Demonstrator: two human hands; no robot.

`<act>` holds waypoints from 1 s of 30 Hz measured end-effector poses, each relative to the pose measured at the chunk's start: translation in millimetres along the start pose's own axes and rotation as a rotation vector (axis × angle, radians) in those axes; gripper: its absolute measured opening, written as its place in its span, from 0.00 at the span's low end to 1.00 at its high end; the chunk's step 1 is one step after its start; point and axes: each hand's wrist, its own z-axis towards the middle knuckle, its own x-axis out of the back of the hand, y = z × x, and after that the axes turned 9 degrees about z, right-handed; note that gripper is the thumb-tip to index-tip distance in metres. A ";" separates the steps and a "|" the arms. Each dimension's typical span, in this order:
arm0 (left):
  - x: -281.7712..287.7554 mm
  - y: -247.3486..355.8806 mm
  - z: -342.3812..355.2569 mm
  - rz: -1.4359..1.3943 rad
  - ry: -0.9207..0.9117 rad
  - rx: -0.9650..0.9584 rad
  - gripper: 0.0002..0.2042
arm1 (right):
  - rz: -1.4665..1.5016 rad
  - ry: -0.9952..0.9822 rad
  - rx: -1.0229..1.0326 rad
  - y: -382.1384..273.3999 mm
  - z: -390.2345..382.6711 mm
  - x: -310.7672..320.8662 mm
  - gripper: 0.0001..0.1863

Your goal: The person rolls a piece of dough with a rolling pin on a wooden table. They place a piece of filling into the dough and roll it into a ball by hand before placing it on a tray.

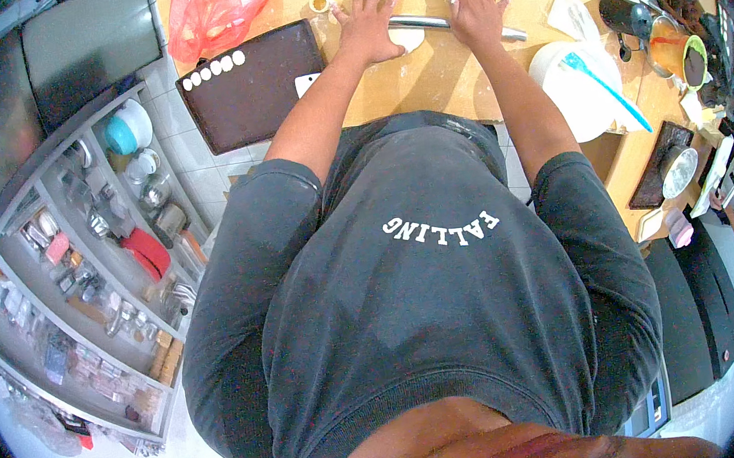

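Note:
A silver metal rolling pin point(423, 22) lies slanting across the light wooden table, beneath my two hands. My left hand point(367, 23) rests flat at its left end, fingers spread and pale with flour. Over the pin's right part lies my right hand point(476, 7), its fingers stretched out and floury too. Between the hands, a pale flattened piece of dough point(406, 40) shows partly under the pin, by my left thumb. Left of my left hand is a small round yellowish cutter or cup point(320, 4). Beyond it sits a dark brown tray point(257, 101) with several small white dough discs point(214, 70) along its far-left edge.
A red plastic bag point(220, 10) lies behind the tray; a white flat object point(306, 86) is at its right edge. On the right stand a white bowl point(552, 81) with a blue brush point(612, 95), a dark mug point(623, 17) and a jug point(668, 50). Another person's hand point(718, 199) shows far right.

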 end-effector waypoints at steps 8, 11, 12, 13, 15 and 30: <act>-4.3 -5.0 13.3 0.052 0.015 -0.011 0.66 | 0.008 0.078 -0.041 4.7 16.9 -11.5 0.29; -19.3 -16.1 9.3 0.014 0.088 -0.033 0.66 | 0.030 0.114 -0.068 9.6 16.8 -18.6 0.29; -23.4 -18.0 7.8 0.011 0.087 -0.038 0.66 | 0.028 0.105 -0.061 10.0 15.8 -19.3 0.28; -27.9 -19.2 5.5 -0.009 0.105 -0.034 0.66 | 0.027 0.095 -0.054 10.4 14.7 -19.8 0.28; -33.6 -21.9 -0.8 -0.030 0.125 -0.024 0.66 | 0.016 0.052 -0.090 3.5 9.4 -12.8 0.27; -66.4 23.0 -49.2 0.124 0.300 0.004 0.39 | 0.000 0.100 -0.146 -7.9 2.5 -10.0 0.29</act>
